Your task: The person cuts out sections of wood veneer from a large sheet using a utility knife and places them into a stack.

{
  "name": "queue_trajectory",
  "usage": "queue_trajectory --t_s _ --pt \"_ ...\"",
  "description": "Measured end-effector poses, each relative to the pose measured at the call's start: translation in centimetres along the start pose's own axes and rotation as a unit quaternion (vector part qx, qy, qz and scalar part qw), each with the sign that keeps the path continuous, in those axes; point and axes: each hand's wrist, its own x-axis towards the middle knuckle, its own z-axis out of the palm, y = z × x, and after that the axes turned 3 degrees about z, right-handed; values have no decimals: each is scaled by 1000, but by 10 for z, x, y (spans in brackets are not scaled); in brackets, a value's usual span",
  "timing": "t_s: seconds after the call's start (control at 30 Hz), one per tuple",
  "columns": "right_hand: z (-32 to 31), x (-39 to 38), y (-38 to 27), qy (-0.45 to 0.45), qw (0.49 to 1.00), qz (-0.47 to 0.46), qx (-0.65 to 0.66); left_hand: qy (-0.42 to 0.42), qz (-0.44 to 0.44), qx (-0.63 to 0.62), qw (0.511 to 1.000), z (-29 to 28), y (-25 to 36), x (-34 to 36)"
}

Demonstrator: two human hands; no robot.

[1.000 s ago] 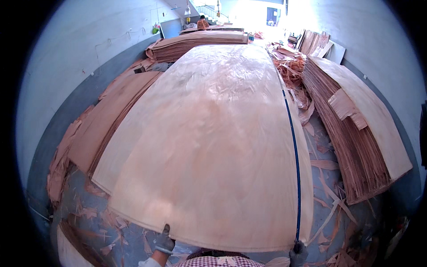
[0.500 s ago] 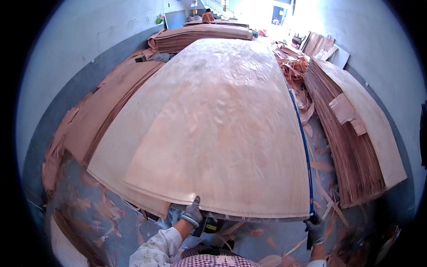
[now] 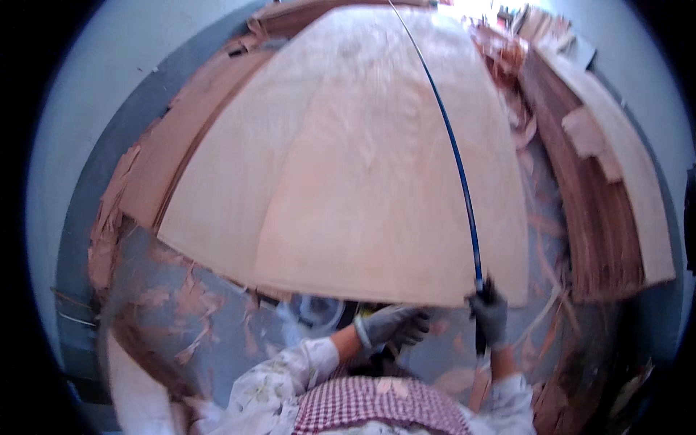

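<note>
A long, thin, dark blue pole [image 3: 456,152] slants up and away over a broad stack of pale wood veneer sheets [image 3: 348,196]. My right hand [image 3: 490,316], in a grey glove, is wrapped round the pole's near end at the front edge of the stack. My left hand [image 3: 395,326], gloved in grey too, is just below that front edge, apart from the wood. Its fingers reach to the right, loosely bent and somewhat blurred, with nothing seen in them. One veneer sheet overlaps another, leaving a seam left of the middle.
Reddish veneer stacks stand along the left wall [image 3: 196,123] and the right side [image 3: 580,181]. Torn veneer scraps [image 3: 192,293] litter the grey floor. A pale-topped stack [image 3: 138,377] is at the lower left. A round pale container [image 3: 321,310] shows under the front edge.
My left hand has let go of the stack's front edge and moved right. The pole in my right hand has swung from the stack's right side over its top. The view has tilted down.
</note>
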Motion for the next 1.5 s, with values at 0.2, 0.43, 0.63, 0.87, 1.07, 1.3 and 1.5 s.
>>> queue_trajectory --t_s 0.2,0.43,0.63,0.87,1.07,1.3,1.5 --pt "105 48 -32 -98 993 40 54 -19 112 270 956 -20 -13 -72" --pt "160 -35 -6 -313 934 135 -110 296 44 96 949 -140 -81 -222" --pt "113 -136 80 -183 911 365 -49 478 -21 496 725 -204 -117 -249" --pt "119 -168 81 -225 917 321 -76 455 3 765 455 -170 -93 -172" --pt "122 -159 94 -291 908 301 15 424 210 466 747 -200 -85 -133" --pt "146 -147 127 -171 965 195 -25 391 152 290 860 -174 -60 -126" --pt "186 -116 87 -164 948 241 128 319 161 433 828 -151 -48 -139"
